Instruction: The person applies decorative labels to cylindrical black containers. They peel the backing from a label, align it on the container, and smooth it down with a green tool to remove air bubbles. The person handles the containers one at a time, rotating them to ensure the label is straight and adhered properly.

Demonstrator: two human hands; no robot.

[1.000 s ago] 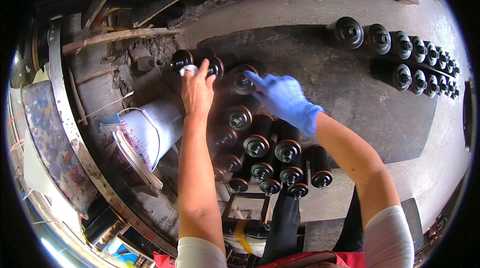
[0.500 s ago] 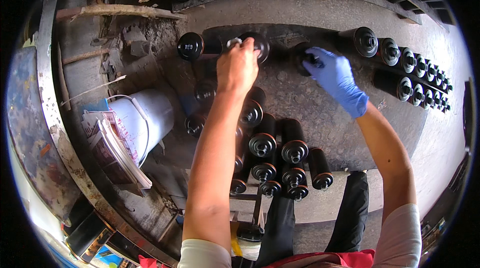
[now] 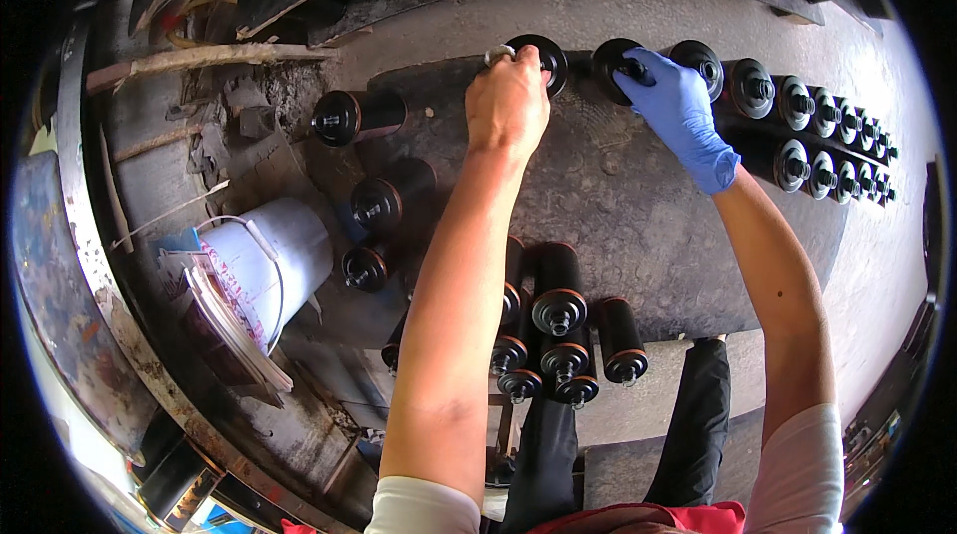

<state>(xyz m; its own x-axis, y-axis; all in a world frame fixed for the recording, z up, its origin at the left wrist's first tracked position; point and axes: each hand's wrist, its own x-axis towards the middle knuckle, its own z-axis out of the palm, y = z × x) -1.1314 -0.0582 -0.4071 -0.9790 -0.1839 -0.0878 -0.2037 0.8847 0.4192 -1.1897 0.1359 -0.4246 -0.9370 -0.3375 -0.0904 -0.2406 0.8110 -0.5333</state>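
Seen from above, a person's two arms reach forward over a dirty concrete floor (image 3: pixel 638 235) toward black steel rollers standing on end. The bare left hand (image 3: pixel 508 105) has its fingers curled closed over the top edge of one black roller (image 3: pixel 543 57), a round disc-shaped end with a small metal shaft at its centre, at the far edge of the floor. Just beside it to the right, the right hand (image 3: pixel 678 110), in a blue glove, has its fingers pinched shut on the shaft of a second black roller (image 3: pixel 610 60). Further right, a curved row of rollers (image 3: pixel 797 105) with silver centre caps runs along the far right edge, with a shorter second row just below it. The floor is grey, stained and gritty, bordered at the far side by a dark metal rail. Near the person's legs lies a cluster of rollers (image 3: pixel 558 320) on their sides, with orange-rimmed ends. To the left, three loose rollers (image 3: pixel 379 200) lie apart, and a white plastic bucket (image 3: pixel 274 260) stands near the left edge beside scrap wood (image 3: pixel 199 57).
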